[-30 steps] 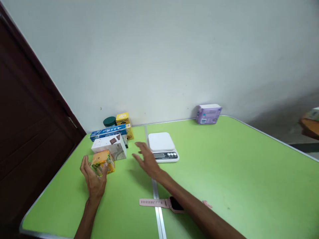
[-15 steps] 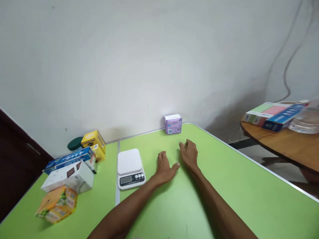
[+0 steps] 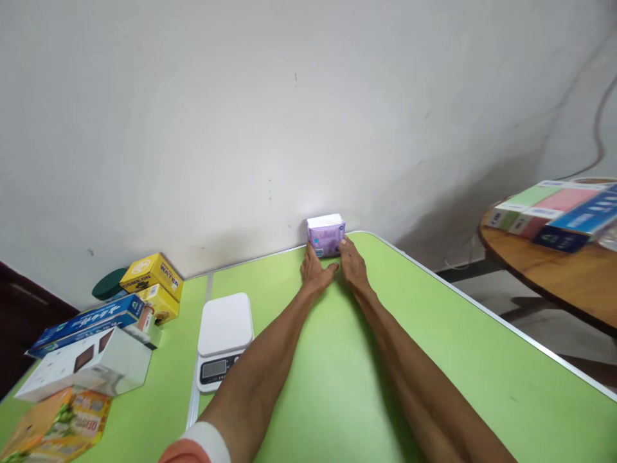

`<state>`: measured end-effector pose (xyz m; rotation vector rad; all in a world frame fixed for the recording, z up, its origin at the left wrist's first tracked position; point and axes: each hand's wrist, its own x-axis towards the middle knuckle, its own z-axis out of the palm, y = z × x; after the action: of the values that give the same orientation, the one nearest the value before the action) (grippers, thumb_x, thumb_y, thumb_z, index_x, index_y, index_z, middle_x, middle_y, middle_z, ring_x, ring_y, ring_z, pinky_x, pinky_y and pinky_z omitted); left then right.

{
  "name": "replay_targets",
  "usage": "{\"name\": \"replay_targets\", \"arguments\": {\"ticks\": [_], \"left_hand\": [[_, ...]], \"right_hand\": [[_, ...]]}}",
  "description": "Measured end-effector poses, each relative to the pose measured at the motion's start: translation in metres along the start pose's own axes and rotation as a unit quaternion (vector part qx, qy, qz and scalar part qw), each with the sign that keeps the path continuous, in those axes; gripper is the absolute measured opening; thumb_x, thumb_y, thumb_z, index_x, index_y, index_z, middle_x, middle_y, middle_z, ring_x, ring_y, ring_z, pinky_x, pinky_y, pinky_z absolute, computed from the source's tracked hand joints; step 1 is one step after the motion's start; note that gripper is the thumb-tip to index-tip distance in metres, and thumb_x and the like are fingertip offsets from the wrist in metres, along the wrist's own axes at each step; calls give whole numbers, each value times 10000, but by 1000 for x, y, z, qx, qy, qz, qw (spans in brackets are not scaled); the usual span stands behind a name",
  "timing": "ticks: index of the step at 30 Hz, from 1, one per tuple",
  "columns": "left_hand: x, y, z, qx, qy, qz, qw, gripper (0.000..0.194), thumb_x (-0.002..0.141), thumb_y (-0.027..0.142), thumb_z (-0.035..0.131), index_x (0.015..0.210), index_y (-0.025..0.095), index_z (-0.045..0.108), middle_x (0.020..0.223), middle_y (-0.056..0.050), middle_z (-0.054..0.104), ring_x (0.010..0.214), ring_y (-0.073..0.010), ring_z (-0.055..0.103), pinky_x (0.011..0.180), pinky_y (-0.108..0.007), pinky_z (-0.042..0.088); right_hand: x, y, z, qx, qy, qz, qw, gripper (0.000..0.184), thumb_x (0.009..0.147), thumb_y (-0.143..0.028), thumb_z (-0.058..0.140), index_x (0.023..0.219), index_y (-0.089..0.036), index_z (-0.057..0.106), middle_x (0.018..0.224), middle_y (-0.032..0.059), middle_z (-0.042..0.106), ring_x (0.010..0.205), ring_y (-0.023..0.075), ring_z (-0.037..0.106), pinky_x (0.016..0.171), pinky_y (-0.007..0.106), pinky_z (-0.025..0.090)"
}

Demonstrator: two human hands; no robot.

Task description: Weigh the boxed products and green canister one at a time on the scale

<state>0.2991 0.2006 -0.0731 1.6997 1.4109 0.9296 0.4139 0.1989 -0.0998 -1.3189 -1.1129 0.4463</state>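
A small purple pack (image 3: 326, 235) stands at the far edge of the green table (image 3: 448, 366), against the white wall. Both my arms are stretched out to it. My left hand (image 3: 315, 274) lies with its fingers extended along the pack's left side, thumb pointing right beneath it. My right hand (image 3: 353, 265) rests at the pack's right side, fingertips touching its lower right corner. The pack still sits on the table between the two hands.
A white kitchen scale (image 3: 224, 334) sits left of my left arm. Further left are yellow boxes (image 3: 152, 276), a long blue box (image 3: 87, 320), a white box (image 3: 87, 368), an orange pack (image 3: 53, 426) and a dark green lid (image 3: 108, 283). A round wooden table (image 3: 554, 263) with coloured boxes (image 3: 554, 215) stands at the right.
My left hand let go of the orange pack. Both hands moved right and forward across the table to the purple pack. The view swung right.
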Motion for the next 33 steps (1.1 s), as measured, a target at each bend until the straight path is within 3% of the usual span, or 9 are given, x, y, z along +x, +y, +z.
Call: {"name": "replay_targets", "arguments": {"ticks": [5, 11, 14, 17, 22, 26, 29, 33], "left_hand": [[-29, 1, -7, -29, 10, -1, 1000, 1126, 747, 292, 794, 1674, 204, 160, 1727, -170, 306, 1604, -337, 296, 1312, -465, 226], [-105, 0, -25, -68, 39, 36, 996, 1149, 727, 232, 755, 1675, 134, 113, 1755, -188, 208, 1640, -318, 193, 1338, -413, 181], [-148, 6, -44, -71, 42, 84, 993, 1129, 756, 269, 732, 1680, 116, 100, 1763, -189, 167, 1649, -321, 146, 1349, -413, 149], [-189, 11, -77, -64, 57, 130, 988, 1111, 783, 273, 710, 1687, 143, 78, 1768, -169, 150, 1650, -310, 133, 1352, -427, 144], [-242, -6, -151, -44, 134, 125, 982, 1051, 798, 249, 688, 1677, 205, 113, 1751, -147, 207, 1639, -307, 173, 1346, -467, 160], [-262, -39, -199, -28, 188, 95, 977, 982, 797, 282, 680, 1644, 165, 198, 1686, -192, 323, 1592, -330, 302, 1317, -477, 241], [-265, -61, -219, -23, 211, 86, 973, 947, 806, 331, 688, 1624, 170, 239, 1664, -197, 362, 1570, -335, 350, 1291, -485, 294], [-261, -78, -228, 0, 204, 71, 976, 940, 782, 331, 705, 1609, 182, 283, 1650, -198, 401, 1549, -341, 393, 1281, -496, 308]], "right_hand": [[-36, -21, -6, -21, -21, 21, 999, 899, 937, -827, 253, 1450, -165, 578, 1483, 183, 620, 1380, 332, 562, 1200, 508, 392], [-114, -58, -18, 52, -24, 39, 998, 816, 962, -794, 317, 1455, -196, 573, 1483, 142, 629, 1358, 299, 569, 1183, 484, 403], [-153, -85, -26, 58, -21, 46, 997, 823, 957, -786, 350, 1493, -194, 549, 1515, 146, 604, 1376, 316, 556, 1178, 502, 404], [-183, -122, -26, 58, -36, 27, 997, 789, 972, -764, 372, 1511, -213, 540, 1519, 140, 605, 1361, 321, 574, 1164, 506, 421], [-220, -184, 12, 99, -112, -23, 989, 762, 985, -744, 417, 1508, -206, 553, 1532, 141, 599, 1419, 315, 538, 1198, 507, 406], [-247, -204, 55, 114, -161, -28, 980, 816, 960, -777, 431, 1465, -156, 593, 1520, 187, 598, 1410, 342, 549, 1197, 539, 411], [-262, -203, 78, 126, -185, -23, 974, 763, 968, -746, 464, 1445, -168, 609, 1490, 182, 623, 1377, 339, 581, 1179, 543, 433], [-269, -193, 94, 117, -183, -31, 976, 675, 991, -696, 469, 1403, -189, 638, 1426, 156, 672, 1302, 319, 633, 1134, 521, 478]]}}
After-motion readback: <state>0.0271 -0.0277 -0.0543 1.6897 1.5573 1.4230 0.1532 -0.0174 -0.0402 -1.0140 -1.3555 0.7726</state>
